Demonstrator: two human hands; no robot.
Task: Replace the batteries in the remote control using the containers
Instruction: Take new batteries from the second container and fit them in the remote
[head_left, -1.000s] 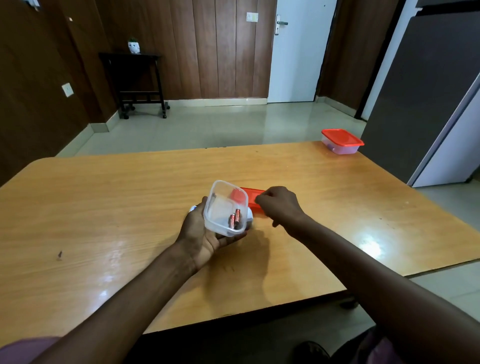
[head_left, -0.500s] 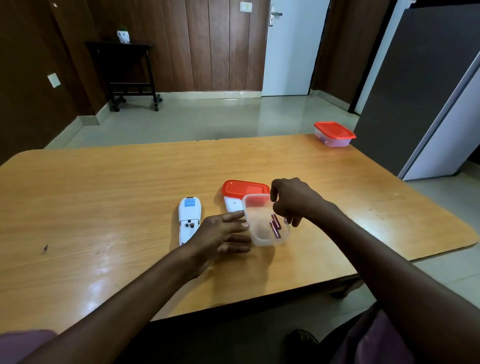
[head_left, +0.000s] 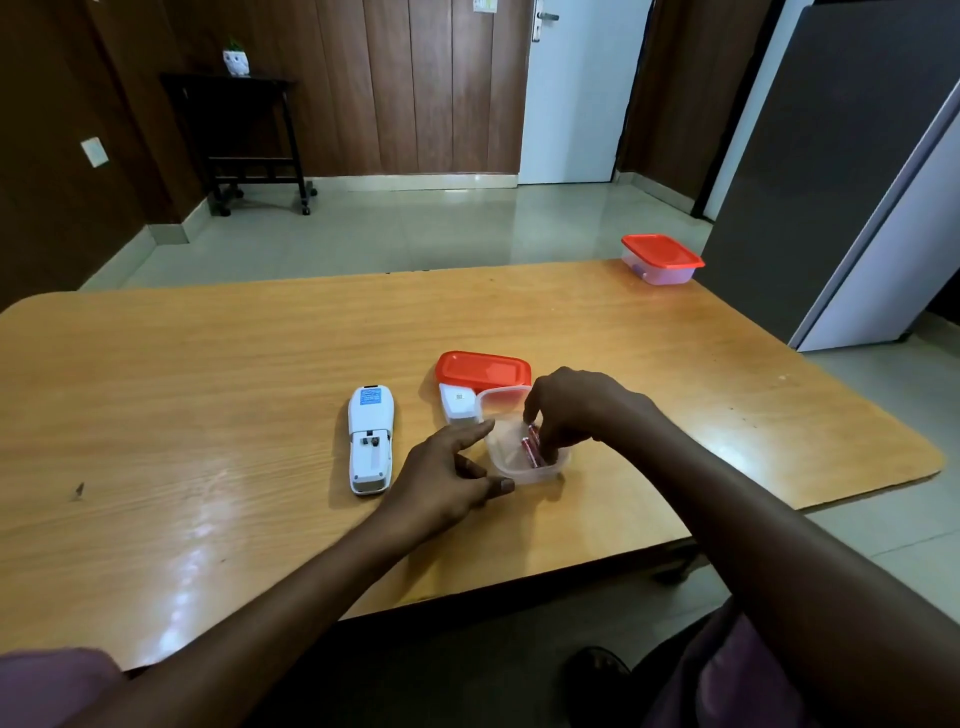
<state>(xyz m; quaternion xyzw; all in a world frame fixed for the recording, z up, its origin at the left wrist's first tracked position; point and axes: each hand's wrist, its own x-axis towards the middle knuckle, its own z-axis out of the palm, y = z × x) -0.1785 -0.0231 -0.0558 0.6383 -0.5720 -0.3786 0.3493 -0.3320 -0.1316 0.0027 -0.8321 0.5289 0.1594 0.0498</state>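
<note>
Clear plastic container (head_left: 524, 457) sits on the desk (head_left: 208, 374), right hand (head_left: 582, 410) dipping inside, fingers curled around the red batteries (head_left: 532, 449) (actual pinch unclear). Left hand (head_left: 447, 478) rests spread, thumb and forefinger touching its wall; remote (head_left: 370, 439) lies just left.

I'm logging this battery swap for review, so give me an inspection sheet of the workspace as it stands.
Surface: wooden table, glossy.
Job's things: remote control face down, battery bay open; its cover beside the red lid; open clear container holding red batteries; closed container at the far corner.
Clutter: nothing seen.
Hands: right hand reaches into the open container; left hand steadies it.
Cables: nothing seen.
Surroundings: dark side table, white door, grey fridge.
</note>
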